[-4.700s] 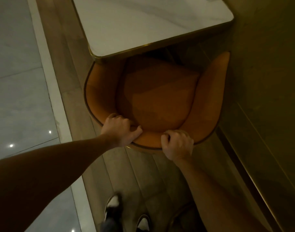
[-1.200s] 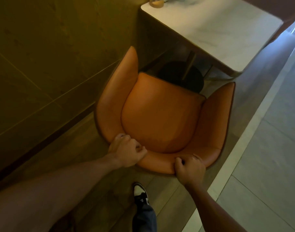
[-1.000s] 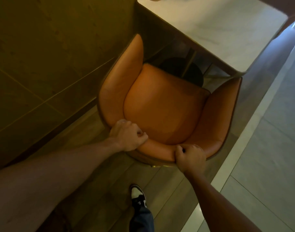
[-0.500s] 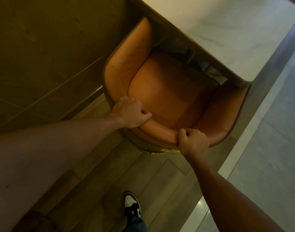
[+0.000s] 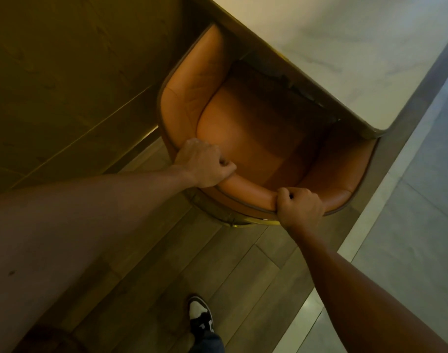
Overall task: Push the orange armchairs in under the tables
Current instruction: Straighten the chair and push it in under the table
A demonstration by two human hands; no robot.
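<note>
Head view, orange armchair (image 5: 245, 138): sat at centre frame, its seat front and arm tips already under the tabletop edge; only the curved backrest and the rear of the seat stood clear.
Head view, tabletop (image 5: 350, 47): pale marble-look slab with a darker edge band, filled the upper right of the frame and overhung the chair's front.
Head view, left hand (image 5: 203, 163): closed over the top roll of the backrest, left of centre, thumb toward the seat; the grip looked set for pushing and steering.
Head view, right hand (image 5: 300, 206): fist closed round the backrest rim, lower right of the chair; paired with the other hand, likely to keep the chair square as it went in.
Head view, wall panel (image 5: 72, 80): dark wood at upper left, just beside the chair's left arm, leaving little room to swing.
Head view, floor (image 5: 182, 263): wood planks under the chair; pale tile began at the right.
Head view, shoe (image 5: 201, 314): black and white, bottom centre, planted behind the chair.
Head view, base ring (image 5: 245, 222): brass-coloured strip showed below the backrest.
Head view, writing: no brand, label or lettering could be read.
</note>
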